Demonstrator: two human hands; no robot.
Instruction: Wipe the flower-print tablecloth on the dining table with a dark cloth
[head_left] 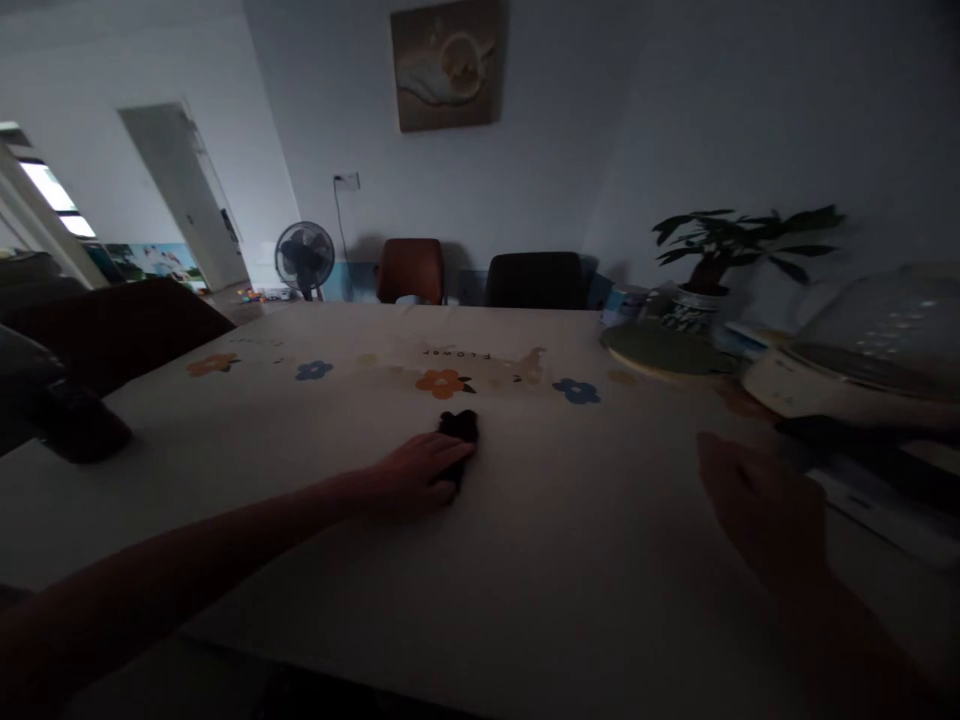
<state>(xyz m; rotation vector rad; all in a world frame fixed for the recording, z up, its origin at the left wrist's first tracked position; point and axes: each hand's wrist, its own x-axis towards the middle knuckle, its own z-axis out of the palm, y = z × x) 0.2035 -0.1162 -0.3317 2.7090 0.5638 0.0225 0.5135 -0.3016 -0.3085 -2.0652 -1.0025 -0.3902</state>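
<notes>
1. The left hand (420, 472) is lying on the desk (525, 560), its fingers (454, 462) touching a small, dark, lumpy thing (459, 428).
2. The right hand (757, 505) is hovering, fingers loosely spread, holding nothing.
3. A round pot (840, 375) is sitting nearby under a clear lid.

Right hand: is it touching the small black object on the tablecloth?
No. The right hand hovers apart, while the left hand rests on the small black object.

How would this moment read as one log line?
left hand: on small black object | right hand: open, empty, above table
</notes>
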